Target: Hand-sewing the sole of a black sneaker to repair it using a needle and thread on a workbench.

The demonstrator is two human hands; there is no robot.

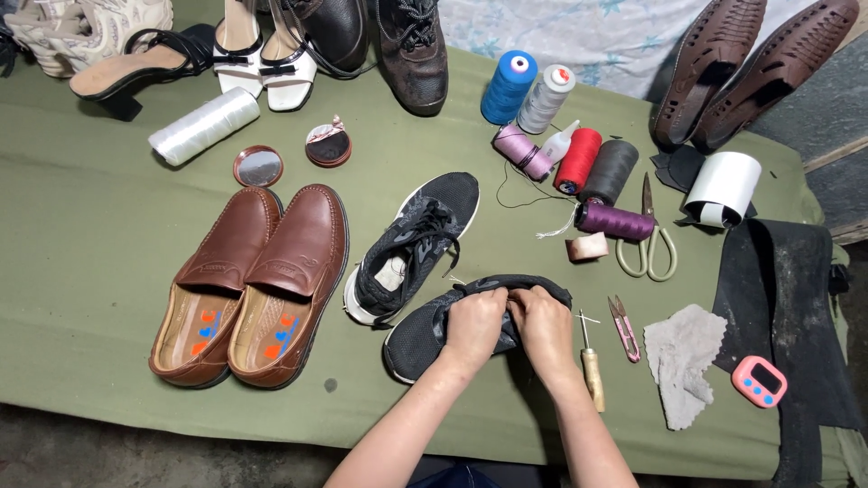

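A green cloth covers the whole work surface, and a long black sheet hangs over its right edge. Left of centre lies a pair of brown loafers side by side, toes pointing far, with orange and blue marks on their insoles. Along the far edge stand a black heeled sandal, white sandals and a dark laced boot; two brown woven shoes lie at the far right. In the middle a black sneaker with a white sole lies open side up, and just near of it its mate, the black sneaker in hand, rests on its side on the cloth. The left hand and the right hand are both closed on that shoe's upper, touching each other, fingers curled tight over the fabric. Far of them cluster thread spools in blue, grey, pink, red, dark grey and purple, with a white spool lying off to the left. A white roll sits right of the spools, scissors beside the purple one. A grey rag lies to the right, a wooden-handled awl just beside the right hand, pink snips between them. Two small round tins sit far of the loafers, and a pink timer lies on the black sheet.
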